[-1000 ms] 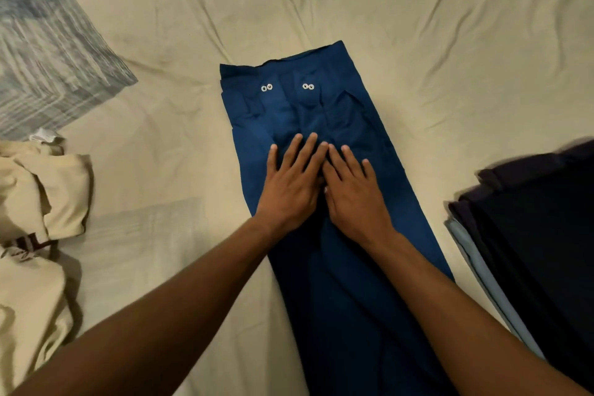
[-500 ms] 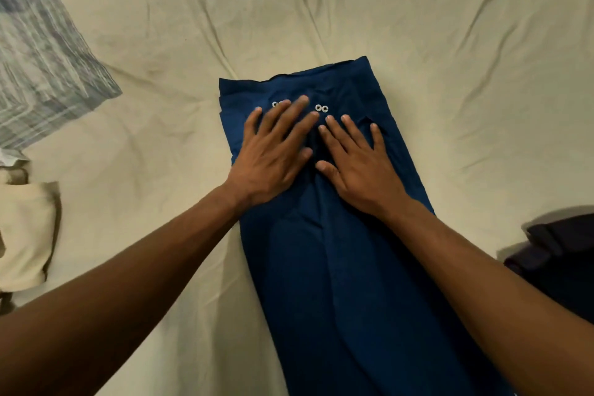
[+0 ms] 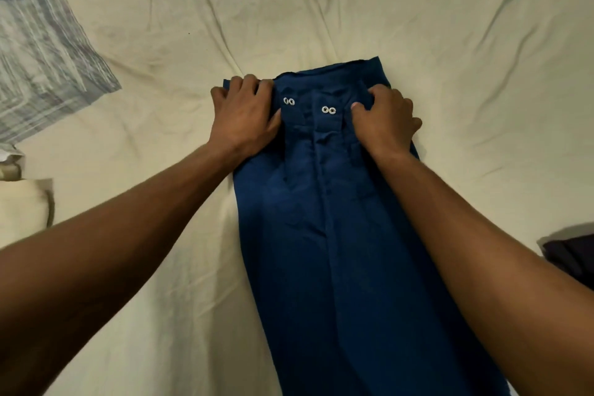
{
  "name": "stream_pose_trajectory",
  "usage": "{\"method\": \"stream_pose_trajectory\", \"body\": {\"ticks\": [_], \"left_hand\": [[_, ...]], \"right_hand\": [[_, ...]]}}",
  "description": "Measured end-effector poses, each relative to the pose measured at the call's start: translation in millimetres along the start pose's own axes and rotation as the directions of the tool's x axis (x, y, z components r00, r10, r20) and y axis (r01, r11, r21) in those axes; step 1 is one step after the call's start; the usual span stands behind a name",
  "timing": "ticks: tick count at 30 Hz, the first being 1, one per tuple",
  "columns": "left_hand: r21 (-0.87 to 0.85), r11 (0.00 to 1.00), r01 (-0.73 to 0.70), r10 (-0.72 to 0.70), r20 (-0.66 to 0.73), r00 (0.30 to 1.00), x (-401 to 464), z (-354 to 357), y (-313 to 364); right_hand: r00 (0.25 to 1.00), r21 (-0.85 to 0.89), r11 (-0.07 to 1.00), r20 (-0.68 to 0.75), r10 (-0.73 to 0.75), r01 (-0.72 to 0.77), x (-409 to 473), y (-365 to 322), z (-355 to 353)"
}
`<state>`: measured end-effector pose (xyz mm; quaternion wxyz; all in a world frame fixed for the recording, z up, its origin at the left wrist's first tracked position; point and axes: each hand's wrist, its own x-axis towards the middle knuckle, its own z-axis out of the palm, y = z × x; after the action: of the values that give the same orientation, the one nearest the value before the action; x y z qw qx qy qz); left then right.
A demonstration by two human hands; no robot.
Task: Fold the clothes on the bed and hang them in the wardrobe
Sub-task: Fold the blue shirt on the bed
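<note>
Blue trousers (image 3: 321, 235) lie lengthwise on the cream bedsheet (image 3: 353, 10), waistband at the far end, with two pairs of metal fasteners showing on it. My left hand (image 3: 246, 112) grips the waistband's left corner, fingers curled over the edge. On the right side my right hand (image 3: 384, 120) grips the waistband, its fingers bunching the cloth. The legs run down out of view at the bottom.
A grey-blue striped cloth (image 3: 41, 64) lies at the upper left. Cream clothes (image 3: 22, 202) sit at the left edge. Dark folded clothes (image 3: 572, 254) peek in at the right edge.
Both hands slid up from the middle of the trousers to the waistband, moved apart to its two sides, and went from flat pressing to curled gripping.
</note>
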<state>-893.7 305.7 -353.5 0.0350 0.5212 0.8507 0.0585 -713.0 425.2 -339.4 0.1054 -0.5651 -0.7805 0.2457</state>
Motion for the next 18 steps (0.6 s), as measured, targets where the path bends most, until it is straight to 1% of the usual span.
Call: {"method": "stream_pose_trajectory", "body": {"ticks": [2,4,7,9,10,11,13,15,17,18], "left_hand": [[0.032,0.999,-0.007,0.007,-0.007,1.0,9,1,1],[0.015,0.999,-0.036,0.036,-0.039,0.999,12,-2,4],[-0.011,0.993,-0.114,0.111,-0.164,0.98,9,-7,10],[-0.029,0.988,-0.153,0.141,-0.249,0.958,9,-10,17],[-0.029,0.986,-0.162,0.149,-0.267,0.952,11,-10,21],[-0.024,0.985,-0.17,0.157,-0.27,0.95,14,-10,23],[-0.006,0.983,-0.185,0.179,-0.233,0.956,20,-4,23],[0.027,0.984,-0.178,0.18,-0.166,0.97,24,5,19],[0.038,0.989,-0.142,0.145,-0.106,0.984,24,12,11],[0.022,0.993,-0.119,0.12,-0.103,0.987,23,13,7]], "right_hand": [[1.0,0.116,0.993,-0.014,-0.017,0.018,4,0,-5],[0.997,0.237,0.969,-0.023,-0.069,0.072,3,3,-11],[0.986,0.344,0.925,-0.021,-0.164,0.161,1,11,-19],[0.982,0.419,0.889,-0.038,-0.185,0.183,1,17,-22],[0.981,0.438,0.879,-0.049,-0.185,0.188,1,20,-22],[0.98,0.432,0.881,-0.056,-0.189,0.195,2,21,-22],[0.974,0.346,0.91,-0.07,-0.216,0.227,3,25,-17],[0.965,0.171,0.95,-0.073,-0.253,0.262,5,29,-11],[0.972,-0.025,0.973,-0.039,-0.232,0.231,6,28,-7],[0.978,-0.074,0.976,-0.028,-0.207,0.205,7,26,-7]]}}
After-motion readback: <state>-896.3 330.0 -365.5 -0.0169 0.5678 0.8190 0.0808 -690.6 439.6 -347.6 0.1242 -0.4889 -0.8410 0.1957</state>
